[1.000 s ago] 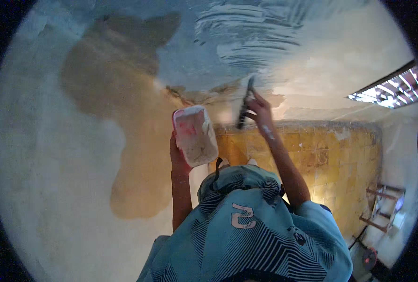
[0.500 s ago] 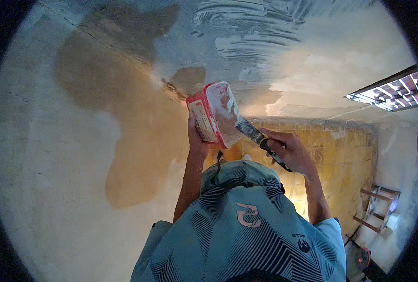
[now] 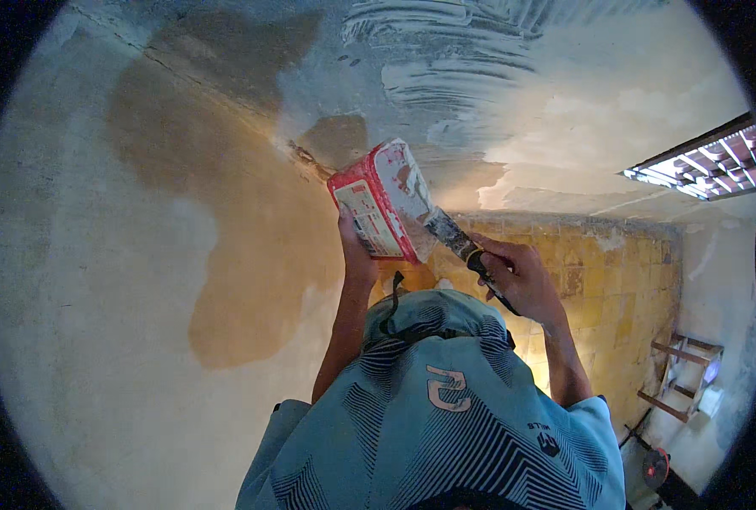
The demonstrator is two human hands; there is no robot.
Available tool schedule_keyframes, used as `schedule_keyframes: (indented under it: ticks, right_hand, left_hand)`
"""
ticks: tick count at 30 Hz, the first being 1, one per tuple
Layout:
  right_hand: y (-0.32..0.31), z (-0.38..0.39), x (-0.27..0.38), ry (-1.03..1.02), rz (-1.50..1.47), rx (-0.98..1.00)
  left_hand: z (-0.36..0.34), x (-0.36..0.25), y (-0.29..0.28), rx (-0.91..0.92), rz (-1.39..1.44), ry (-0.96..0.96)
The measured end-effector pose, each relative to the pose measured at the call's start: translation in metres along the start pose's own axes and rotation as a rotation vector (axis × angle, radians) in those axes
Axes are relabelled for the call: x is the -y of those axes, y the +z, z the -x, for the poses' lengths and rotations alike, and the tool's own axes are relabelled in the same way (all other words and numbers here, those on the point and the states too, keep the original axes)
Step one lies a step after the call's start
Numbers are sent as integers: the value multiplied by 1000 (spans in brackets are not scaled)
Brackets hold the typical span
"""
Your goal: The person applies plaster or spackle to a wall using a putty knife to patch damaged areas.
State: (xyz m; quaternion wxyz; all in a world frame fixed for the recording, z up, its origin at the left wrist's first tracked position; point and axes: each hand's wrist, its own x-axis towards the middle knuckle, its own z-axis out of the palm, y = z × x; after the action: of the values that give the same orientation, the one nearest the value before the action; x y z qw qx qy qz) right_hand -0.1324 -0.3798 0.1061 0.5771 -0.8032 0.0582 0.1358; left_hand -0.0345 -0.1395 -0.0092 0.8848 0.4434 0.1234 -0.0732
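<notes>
My left hand [image 3: 355,255] grips a rectangular plastic tub [image 3: 361,219] with red edges and a pale label, tilted so its whitish, smeared opening faces right. My right hand [image 3: 520,280] is closed round the dark handle of a putty knife [image 3: 447,228], whose smeared blade reaches into the tub's opening. Beyond the tub, a cracked, damaged strip [image 3: 305,157] runs across the wall among tan stains. White putty streaks [image 3: 441,68] cover the grey surface higher up in the picture.
Yellow floor tiles [image 3: 616,289] lie below, past my body. At the right are a barred window opening [image 3: 701,161], a wooden step stool or small ladder [image 3: 675,374] by the pale wall, and a fan [image 3: 656,467] with red parts near the lower right.
The tub has risen and tipped toward the right. The knife has swung from upright near the wall into the tub's opening; over the last half second both shifted slightly up and left.
</notes>
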Motion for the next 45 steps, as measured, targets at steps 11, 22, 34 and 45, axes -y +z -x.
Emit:
schedule_keyframes:
  ticks: [11, 22, 34, 45]
  right_hand:
    - [9, -6, -16, 3, -95, -64]
    - [13, -24, -27, -4, -254, -148]
    - [15, -15, -59, -83, -486, -133]
    - [14, -56, -25, -189, -1163, -370]
  left_hand:
    - [7, 10, 3, -7, -93, 94]
    - [9, 16, -2, 33, -183, 62]
    - [-3, 15, -5, 65, 19, -13]
    - [-12, 19, -17, 187, 432, -301]
